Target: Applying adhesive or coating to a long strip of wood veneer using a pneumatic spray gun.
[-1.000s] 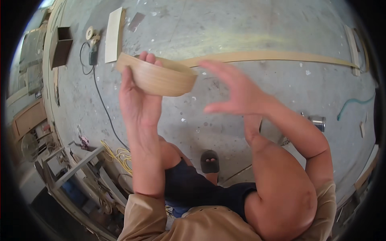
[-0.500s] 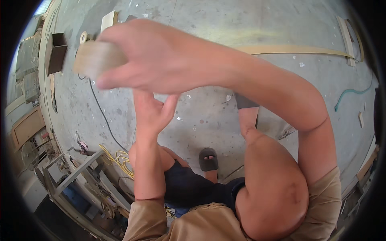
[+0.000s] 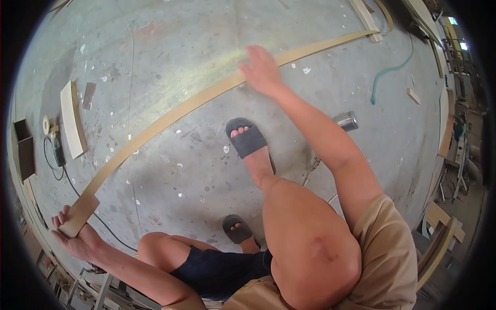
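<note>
Near the floor's (image 3: 170,160) left edge, your left hand (image 3: 80,244) pinched a tan end piece (image 3: 81,212), apparently the part left raised; the tan strip (image 3: 201,100) already stretched toward the far right corner. Your right hand (image 3: 262,73), fingers spread, hid its middle; contact, and whether the piece was coiled, couldn't be told.

The grey floor (image 3: 170,150) is bright, with soft shadows (image 3: 199,219) by the feet (image 3: 251,147). Two little spots (image 3: 463,46) at the top right glow white. The right hand (image 3: 263,73) looks a bit blurry. The round edge (image 3: 6,155) is black.
</note>
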Motion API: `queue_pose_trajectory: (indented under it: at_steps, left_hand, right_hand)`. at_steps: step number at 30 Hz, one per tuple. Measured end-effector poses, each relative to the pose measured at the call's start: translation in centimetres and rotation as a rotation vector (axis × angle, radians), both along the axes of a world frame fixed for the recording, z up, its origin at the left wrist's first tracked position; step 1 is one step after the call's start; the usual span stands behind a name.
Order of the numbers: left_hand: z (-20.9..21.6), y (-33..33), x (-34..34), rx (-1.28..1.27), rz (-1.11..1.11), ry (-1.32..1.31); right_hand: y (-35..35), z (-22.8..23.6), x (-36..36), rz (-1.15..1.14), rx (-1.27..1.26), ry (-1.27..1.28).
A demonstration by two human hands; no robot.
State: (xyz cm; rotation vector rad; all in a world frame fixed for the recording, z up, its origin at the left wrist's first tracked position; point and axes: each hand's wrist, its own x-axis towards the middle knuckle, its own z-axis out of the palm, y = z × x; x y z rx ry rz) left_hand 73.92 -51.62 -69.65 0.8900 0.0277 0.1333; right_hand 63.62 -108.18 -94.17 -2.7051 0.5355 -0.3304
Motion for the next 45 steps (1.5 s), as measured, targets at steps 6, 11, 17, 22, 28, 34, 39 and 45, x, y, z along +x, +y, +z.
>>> queue_pose_trajectory:
  at_steps: [6, 11, 17, 22, 28, 34, 39, 45]
  left_hand:
    - [-3.1, 2.4, 2.3, -0.331, 0.136, 0.300]
    - [-6.4, -6.5, 1.9, -0.116, 0.063, 0.324]
    - [-14.0, -18.0, 0.5, 0.209, -0.211, 0.479]
    - [-21.2, -25.7, -1.6, 0.814, -0.322, 0.564]
    - [-25.9, -29.0, -2.4, 1.227, -0.494, 0.491]
    - [-28.7, -28.9, -2.6, 1.482, -0.497, 0.282]
    - [-28.2, -29.1, -2.5, 1.473, -0.569, 0.294]
    - [-29.1, -28.9, -3.4, 1.554, -0.530, 0.186]
  right_hand:
    - [-6.9, -5.5, -7.5, -0.188, -0.050, 0.423]
    - [-6.7, -5.2, -7.8, -0.193, 0.041, 0.583]
    - [-7.7, -4.5, -8.0, -0.153, 0.031, 0.641]
    - [-7.8, -4.9, -8.1, -0.113, -0.001, 0.648]
    - [-8.4, -4.5, -8.0, -0.098, -0.087, 0.620]
    - [-13.3, -4.6, -8.0, -0.253, -0.002, 0.632]
    - [-19.2, -5.4, -8.0, -0.388, 0.006, 0.672]
    - [-25.6, -6.8, -9.2, -0.615, -0.002, 0.665]
